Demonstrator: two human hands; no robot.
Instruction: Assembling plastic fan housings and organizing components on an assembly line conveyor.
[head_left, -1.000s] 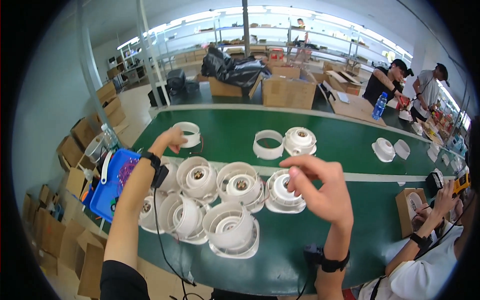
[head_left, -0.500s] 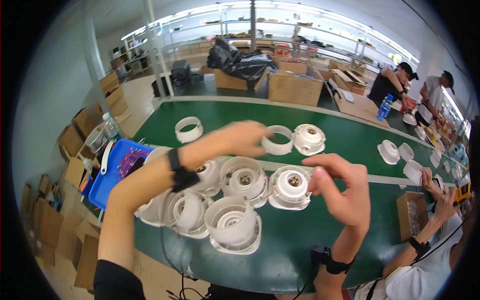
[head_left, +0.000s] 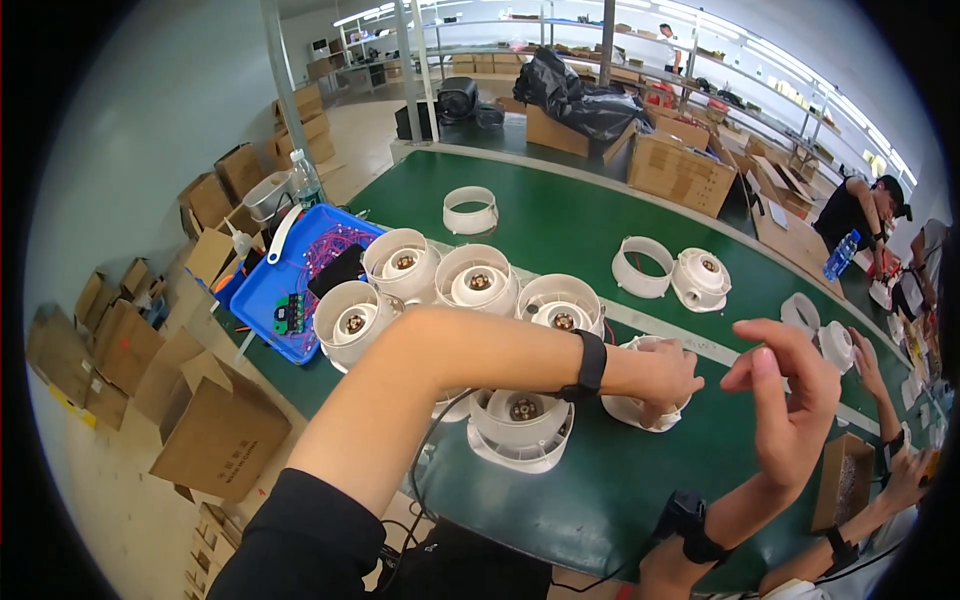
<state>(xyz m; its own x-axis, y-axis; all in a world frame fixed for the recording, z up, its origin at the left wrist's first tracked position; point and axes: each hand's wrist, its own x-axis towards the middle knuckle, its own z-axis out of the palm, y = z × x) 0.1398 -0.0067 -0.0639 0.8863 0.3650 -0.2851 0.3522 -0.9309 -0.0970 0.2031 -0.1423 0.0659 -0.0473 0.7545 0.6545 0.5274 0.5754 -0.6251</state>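
My left hand (head_left: 660, 372) reaches across to the right, its fingers bent down around the top of a white round plastic housing (head_left: 628, 411) on the green table. The hand hides much of that housing. To its right, my right hand (head_left: 792, 405) is raised above the table, thumb and forefinger apart, with nothing visible in it. Beside my left forearm stand several white housings with ring-shaped collars, one of them (head_left: 520, 445) in front of the wrist. Metal parts show in their centres. My forearm partly covers some of the group.
Farther back lie two loose white rings (head_left: 470, 221) (head_left: 640, 285) and a bare housing (head_left: 700, 280). A blue tray (head_left: 262, 300) with purple wires and a green circuit board stands left. At right, a co-worker's hands are near a cardboard box (head_left: 838, 480) of small parts.
The view has swung left. My left hand has come down from near the loose ring onto the housing nearer me. My right hand is now farther from that housing, still raised.
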